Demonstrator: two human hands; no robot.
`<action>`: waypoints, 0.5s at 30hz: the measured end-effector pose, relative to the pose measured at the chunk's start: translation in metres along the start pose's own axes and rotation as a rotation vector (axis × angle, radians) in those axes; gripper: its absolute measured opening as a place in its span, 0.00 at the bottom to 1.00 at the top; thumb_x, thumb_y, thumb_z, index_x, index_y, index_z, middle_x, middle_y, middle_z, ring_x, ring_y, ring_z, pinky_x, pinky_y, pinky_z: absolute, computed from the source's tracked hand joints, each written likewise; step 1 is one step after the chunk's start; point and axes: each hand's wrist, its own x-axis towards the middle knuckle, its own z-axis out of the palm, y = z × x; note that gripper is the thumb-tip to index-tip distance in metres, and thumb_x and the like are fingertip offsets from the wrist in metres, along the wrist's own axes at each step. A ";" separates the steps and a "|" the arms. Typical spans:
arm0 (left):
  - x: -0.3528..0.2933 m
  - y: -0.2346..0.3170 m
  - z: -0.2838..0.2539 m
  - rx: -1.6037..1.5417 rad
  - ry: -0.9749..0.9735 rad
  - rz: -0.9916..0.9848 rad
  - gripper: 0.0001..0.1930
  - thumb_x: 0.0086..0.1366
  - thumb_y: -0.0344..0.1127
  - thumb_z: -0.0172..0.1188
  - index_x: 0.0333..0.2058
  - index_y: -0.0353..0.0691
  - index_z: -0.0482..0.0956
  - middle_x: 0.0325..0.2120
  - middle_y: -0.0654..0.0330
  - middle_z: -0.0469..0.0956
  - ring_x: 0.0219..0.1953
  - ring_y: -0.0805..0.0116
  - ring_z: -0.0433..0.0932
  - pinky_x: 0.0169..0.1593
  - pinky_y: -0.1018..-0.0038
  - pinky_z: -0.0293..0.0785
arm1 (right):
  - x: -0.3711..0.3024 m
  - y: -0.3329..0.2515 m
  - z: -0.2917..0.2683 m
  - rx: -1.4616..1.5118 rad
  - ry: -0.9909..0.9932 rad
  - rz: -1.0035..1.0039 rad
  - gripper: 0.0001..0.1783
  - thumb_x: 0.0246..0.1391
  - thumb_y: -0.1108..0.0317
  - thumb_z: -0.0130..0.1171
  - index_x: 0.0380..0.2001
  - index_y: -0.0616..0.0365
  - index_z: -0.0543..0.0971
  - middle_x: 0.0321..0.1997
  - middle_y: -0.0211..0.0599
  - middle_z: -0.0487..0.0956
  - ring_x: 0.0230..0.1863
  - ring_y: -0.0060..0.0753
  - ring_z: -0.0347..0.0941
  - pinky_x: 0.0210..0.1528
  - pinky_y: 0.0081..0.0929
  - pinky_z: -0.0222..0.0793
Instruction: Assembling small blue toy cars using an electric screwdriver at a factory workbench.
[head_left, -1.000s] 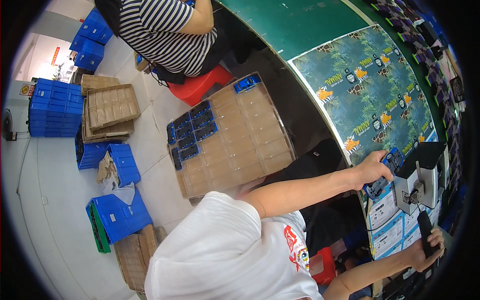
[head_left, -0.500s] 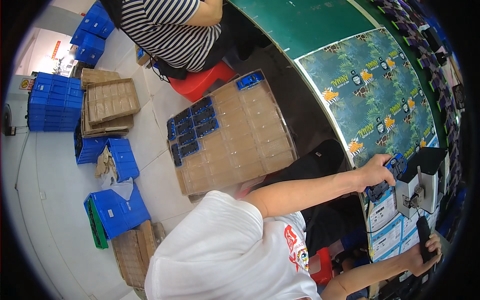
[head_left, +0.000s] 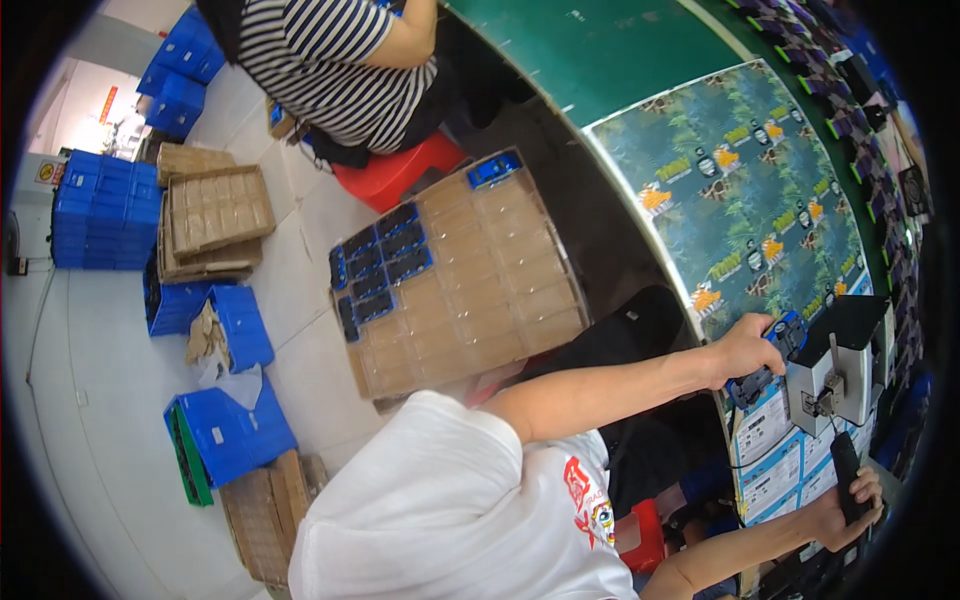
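Head view, left grip point(head_left: 742, 354) curled round blue toy car point(head_left: 788, 335), right grip point(head_left: 836, 519) clasping black tool point(head_left: 845, 462)

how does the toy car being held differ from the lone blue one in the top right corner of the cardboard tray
The held car is grasped by the left grip; the tray car lies in a corner cell of the cardboard tray.
The held car shows much dark surface; the tray car looks mostly bright blue.
Fingers partly cover the held car; none cover the tray car.
Both have blue on them.
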 end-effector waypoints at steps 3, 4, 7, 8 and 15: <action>-0.012 0.001 0.032 -0.109 -0.190 0.006 0.18 0.50 0.22 0.64 0.42 0.34 0.76 0.31 0.59 0.78 0.29 0.72 0.78 0.35 0.72 0.77 | -0.036 -0.111 0.165 -0.247 -0.001 -0.206 0.14 0.59 0.60 0.45 0.31 0.60 0.70 0.25 0.32 0.56 0.30 0.30 0.53 0.38 0.35 0.48; -0.020 0.011 0.036 -0.160 -0.215 -0.036 0.20 0.51 0.23 0.65 0.45 0.35 0.75 0.31 0.58 0.78 0.27 0.71 0.79 0.32 0.71 0.77 | -0.040 -0.114 0.172 -0.349 -0.054 -0.290 0.13 0.60 0.61 0.43 0.33 0.60 0.70 0.26 0.32 0.57 0.30 0.29 0.53 0.38 0.36 0.50; -0.012 0.005 0.028 -0.198 -0.139 -0.099 0.18 0.52 0.24 0.64 0.44 0.38 0.74 0.26 0.59 0.77 0.24 0.70 0.78 0.28 0.72 0.77 | -0.040 -0.104 0.189 -0.329 -0.137 -0.287 0.12 0.62 0.62 0.41 0.30 0.58 0.67 0.24 0.31 0.60 0.26 0.26 0.56 0.31 0.26 0.55; -0.009 0.004 0.020 -0.157 -0.130 -0.109 0.18 0.53 0.26 0.66 0.43 0.39 0.74 0.27 0.59 0.77 0.24 0.69 0.78 0.28 0.71 0.77 | -0.039 -0.101 0.203 -0.287 -0.164 -0.212 0.12 0.63 0.61 0.43 0.30 0.59 0.67 0.23 0.30 0.60 0.25 0.25 0.56 0.29 0.25 0.55; -0.016 0.018 0.007 -0.113 -0.232 -0.104 0.21 0.58 0.25 0.62 0.51 0.38 0.70 0.41 0.55 0.78 0.38 0.62 0.82 0.36 0.64 0.85 | -0.032 -0.075 0.233 -0.111 -0.119 -0.252 0.08 0.60 0.66 0.51 0.35 0.61 0.70 0.21 0.36 0.69 0.20 0.33 0.67 0.30 0.34 0.67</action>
